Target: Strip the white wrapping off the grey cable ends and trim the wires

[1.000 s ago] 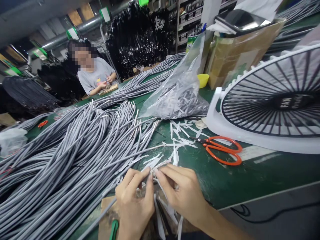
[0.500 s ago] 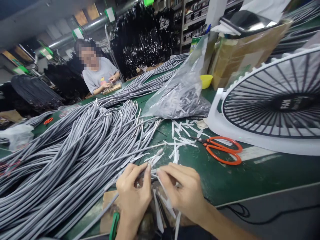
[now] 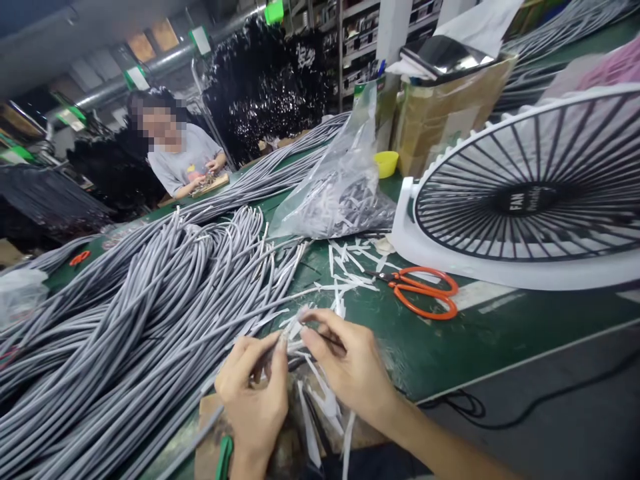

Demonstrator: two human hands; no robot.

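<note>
Near the front edge of the bench, my left hand (image 3: 255, 390) is closed, thumb and forefinger pinching a grey cable (image 3: 210, 423) close to its end. My right hand (image 3: 350, 363) is closed in a pinch at the pale tip of that cable, just ahead of the left fingertips. The fingers partly hide the tip. White strips (image 3: 327, 400) lie and hang beneath my hands, over a brown board (image 3: 205, 440). A green-handled tool (image 3: 225, 457) sits beside my left wrist. Orange-handled scissors (image 3: 425, 293) lie beyond my right hand.
A large bundle of grey cables (image 3: 135, 300) covers the left of the green bench. Ahead stand a clear bag of strips (image 3: 345, 200), a yellow bowl (image 3: 386, 164) and a cardboard box (image 3: 425, 120). A white fan (image 3: 520, 200) stands right. Another person (image 3: 185, 160) sits across the bench.
My right hand has moved up and left, its fingertips now at the cable tip. My left hand keeps its pinch. The view has turned slightly right.
</note>
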